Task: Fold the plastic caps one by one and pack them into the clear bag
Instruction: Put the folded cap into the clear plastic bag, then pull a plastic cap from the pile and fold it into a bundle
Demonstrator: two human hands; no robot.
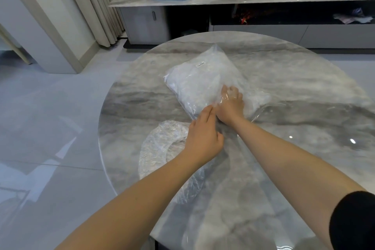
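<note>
Two hands meet at the clear bag's [199,83] near end on the round worktop [304,91]. Inside its mouth, the right hand [230,105] blurs behind plastic; its grip is unreadable. The left hand [204,138] pinches the bag's edge. Nearer than the bag, one plastic cap [157,148] lies partly under the left forearm.

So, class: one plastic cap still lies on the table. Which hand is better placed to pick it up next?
Left. The left hand hovers right beside the loose cap, while the right hand is inside the clear bag.
</note>
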